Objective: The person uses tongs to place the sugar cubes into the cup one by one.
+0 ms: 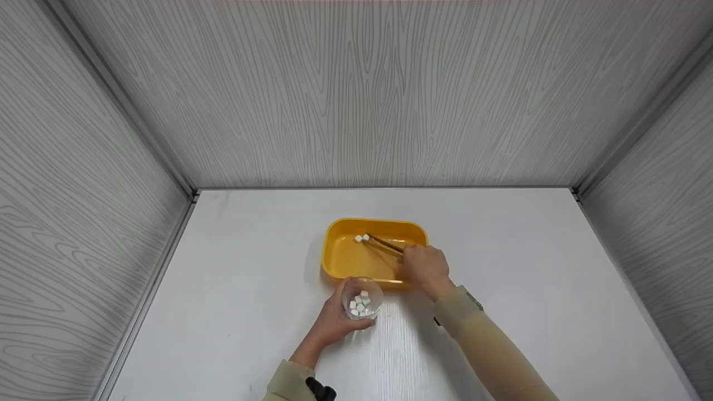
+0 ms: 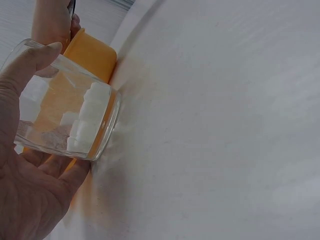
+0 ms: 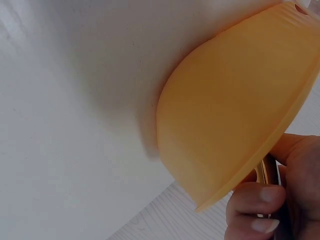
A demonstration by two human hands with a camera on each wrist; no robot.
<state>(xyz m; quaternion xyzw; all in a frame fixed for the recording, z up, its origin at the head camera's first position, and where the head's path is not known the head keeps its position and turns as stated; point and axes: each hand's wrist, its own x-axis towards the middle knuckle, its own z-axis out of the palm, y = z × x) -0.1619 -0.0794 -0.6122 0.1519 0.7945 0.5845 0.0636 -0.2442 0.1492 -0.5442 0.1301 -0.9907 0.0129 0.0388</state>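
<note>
My left hand (image 1: 334, 317) holds a clear glass cup (image 2: 65, 100), thumb on one side and fingers on the other. Several small white cubes (image 1: 359, 303) lie at its bottom. Behind the cup stands a yellow rectangular tray (image 1: 334, 270), with two white cubes (image 1: 362, 238) near its back left. My right hand (image 1: 426, 267), over the tray's right side, grips dark, slim metal tweezers (image 1: 384, 243). Their tips reach the right one of these two cubes; whether they pinch it I cannot tell. In the right wrist view the tray's wall (image 3: 235, 100) hides the tips.
Tray and cup are on a white table (image 1: 256, 267). Grey wood-grain panels enclose it at the back (image 1: 367, 100), left (image 1: 67, 211) and right (image 1: 657, 167). The cup is close to the tray's front edge.
</note>
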